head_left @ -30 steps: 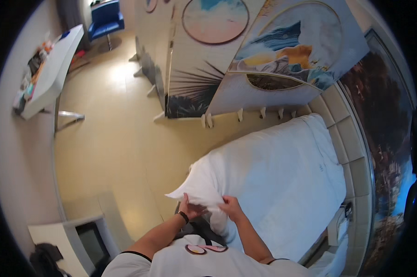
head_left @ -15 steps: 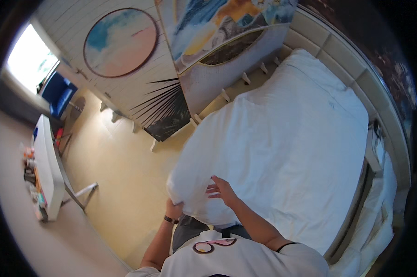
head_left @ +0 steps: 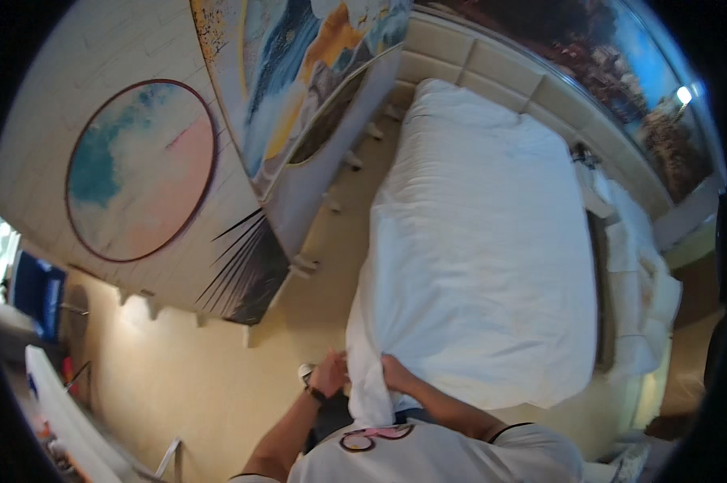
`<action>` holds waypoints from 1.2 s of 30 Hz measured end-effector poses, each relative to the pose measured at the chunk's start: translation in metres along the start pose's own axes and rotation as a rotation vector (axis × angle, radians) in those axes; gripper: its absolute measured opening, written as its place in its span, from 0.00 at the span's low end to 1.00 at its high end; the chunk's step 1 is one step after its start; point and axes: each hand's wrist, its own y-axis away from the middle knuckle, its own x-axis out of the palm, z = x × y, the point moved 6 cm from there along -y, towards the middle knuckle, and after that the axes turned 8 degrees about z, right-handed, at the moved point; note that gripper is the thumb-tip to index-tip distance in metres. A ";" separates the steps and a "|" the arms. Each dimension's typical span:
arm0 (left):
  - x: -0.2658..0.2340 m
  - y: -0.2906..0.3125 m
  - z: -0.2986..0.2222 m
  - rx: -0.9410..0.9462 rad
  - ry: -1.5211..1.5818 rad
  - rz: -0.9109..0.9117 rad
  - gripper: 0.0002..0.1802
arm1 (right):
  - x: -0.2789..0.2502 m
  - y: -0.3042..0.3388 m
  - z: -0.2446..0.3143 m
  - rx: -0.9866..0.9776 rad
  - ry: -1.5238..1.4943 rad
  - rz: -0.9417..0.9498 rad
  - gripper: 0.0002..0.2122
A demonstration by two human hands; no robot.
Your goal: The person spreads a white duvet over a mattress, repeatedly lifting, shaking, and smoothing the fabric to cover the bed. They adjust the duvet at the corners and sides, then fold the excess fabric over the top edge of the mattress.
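A white bed cover (head_left: 484, 266) lies over the bed, with fine wrinkles across its upper part. Its near left corner is drawn into a bunched strip that hangs close to my body. My left hand (head_left: 328, 375), wearing a dark wristband, is closed at the outer edge of this strip. From the other side, my right hand (head_left: 392, 373) grips the cloth, its fingertips partly hidden in the folds.
Decorated folding panels (head_left: 142, 173) on small white feet stand left of the bed. A padded headboard (head_left: 492, 60) runs along the far end. Right of the bed lies more white bedding (head_left: 633, 282). A white table (head_left: 70, 419) and a blue chair (head_left: 35, 294) are at the left.
My right hand, earlier open above the cover, has come down onto its edge. The near left part of the cover is now gathered between my hands. The view has turned.
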 end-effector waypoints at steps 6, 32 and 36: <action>0.016 -0.122 -0.104 -0.122 -0.386 -0.128 0.27 | 0.029 -0.025 0.051 0.306 0.441 0.014 0.22; -0.001 -0.133 -0.182 -0.375 -0.800 0.216 0.20 | -0.135 -0.193 -0.112 0.561 0.025 -0.596 0.19; 0.074 -0.203 -0.201 -0.519 -0.342 -0.013 0.30 | -0.158 -0.168 -0.079 0.367 -0.033 -0.567 0.16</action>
